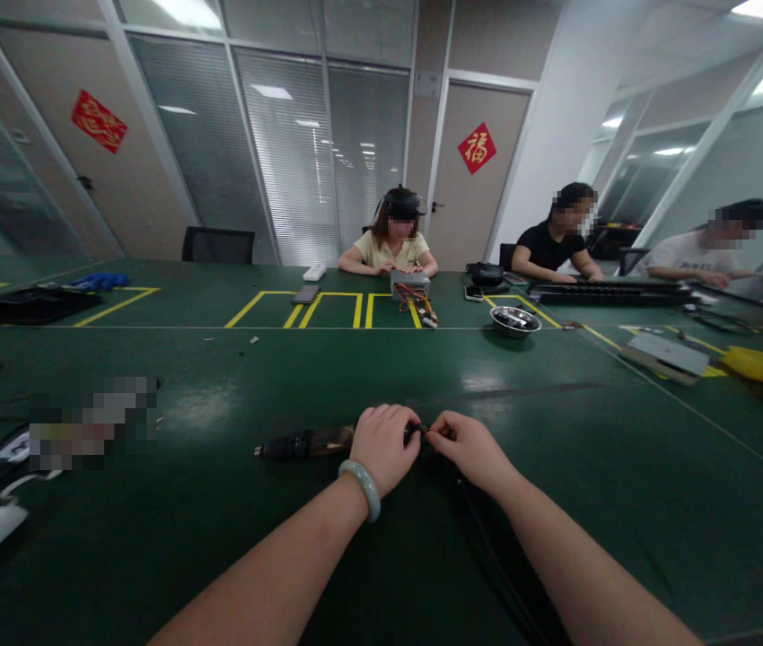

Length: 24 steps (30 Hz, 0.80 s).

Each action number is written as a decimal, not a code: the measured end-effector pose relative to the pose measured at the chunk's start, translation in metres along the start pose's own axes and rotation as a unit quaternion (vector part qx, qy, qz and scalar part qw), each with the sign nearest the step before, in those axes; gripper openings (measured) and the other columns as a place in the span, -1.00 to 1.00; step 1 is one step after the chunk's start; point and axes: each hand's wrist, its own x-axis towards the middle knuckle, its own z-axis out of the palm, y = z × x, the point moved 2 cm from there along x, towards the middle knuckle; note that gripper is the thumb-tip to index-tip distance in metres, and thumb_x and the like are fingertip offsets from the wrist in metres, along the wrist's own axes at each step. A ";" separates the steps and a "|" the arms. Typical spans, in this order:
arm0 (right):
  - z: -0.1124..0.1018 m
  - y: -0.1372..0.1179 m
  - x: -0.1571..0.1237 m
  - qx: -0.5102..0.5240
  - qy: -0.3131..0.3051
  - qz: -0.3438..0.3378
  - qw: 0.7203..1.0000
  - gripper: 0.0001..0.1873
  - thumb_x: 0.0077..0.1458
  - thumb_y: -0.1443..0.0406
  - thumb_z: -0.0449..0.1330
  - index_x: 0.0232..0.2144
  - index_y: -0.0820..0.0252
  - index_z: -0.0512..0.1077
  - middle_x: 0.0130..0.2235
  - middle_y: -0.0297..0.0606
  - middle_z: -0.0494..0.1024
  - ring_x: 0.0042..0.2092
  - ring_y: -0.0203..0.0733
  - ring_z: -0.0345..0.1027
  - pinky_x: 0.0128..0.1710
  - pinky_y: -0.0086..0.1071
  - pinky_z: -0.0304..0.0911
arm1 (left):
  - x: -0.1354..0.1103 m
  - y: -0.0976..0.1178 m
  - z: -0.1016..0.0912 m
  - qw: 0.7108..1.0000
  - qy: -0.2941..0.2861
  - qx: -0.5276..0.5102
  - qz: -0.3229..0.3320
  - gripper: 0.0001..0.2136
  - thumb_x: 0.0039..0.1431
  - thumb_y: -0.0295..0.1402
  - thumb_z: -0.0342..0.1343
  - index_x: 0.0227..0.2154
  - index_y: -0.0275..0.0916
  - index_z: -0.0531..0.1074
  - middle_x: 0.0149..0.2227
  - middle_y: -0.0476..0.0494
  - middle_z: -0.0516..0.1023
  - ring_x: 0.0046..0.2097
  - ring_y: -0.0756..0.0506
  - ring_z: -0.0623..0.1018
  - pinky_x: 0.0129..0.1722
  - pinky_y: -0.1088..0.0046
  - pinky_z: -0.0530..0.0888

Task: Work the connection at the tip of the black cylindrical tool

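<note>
Both of my arms reach out over the green surface (233,538). On my left wrist sits a pale round bracelet (363,485). My left hand (385,446) has its grip closed around the end of a dark, long tool (304,443) that lies flat on the surface, pointing off to my left. My right hand (466,446) pinches a tiny dark part right at the tool's end, and my two hands almost touch there. A black cable (489,547) runs back toward me under my right arm. Far across, a shiny metal bowl (515,321) sits near three other people.
</note>
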 end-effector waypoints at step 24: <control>-0.006 0.011 -0.006 0.030 -0.167 0.051 0.984 -0.89 -0.02 0.27 0.17 -0.41 0.19 0.42 -0.51 -0.36 0.48 -0.50 -0.34 0.30 -0.53 -0.52 0.15 | -0.007 -0.004 -0.012 0.989 -0.099 0.082 0.069 -0.71 0.09 -0.06 0.13 -0.23 -0.13 0.42 -0.25 -0.08 0.45 -0.19 -0.14 0.44 -0.24 0.32 0.33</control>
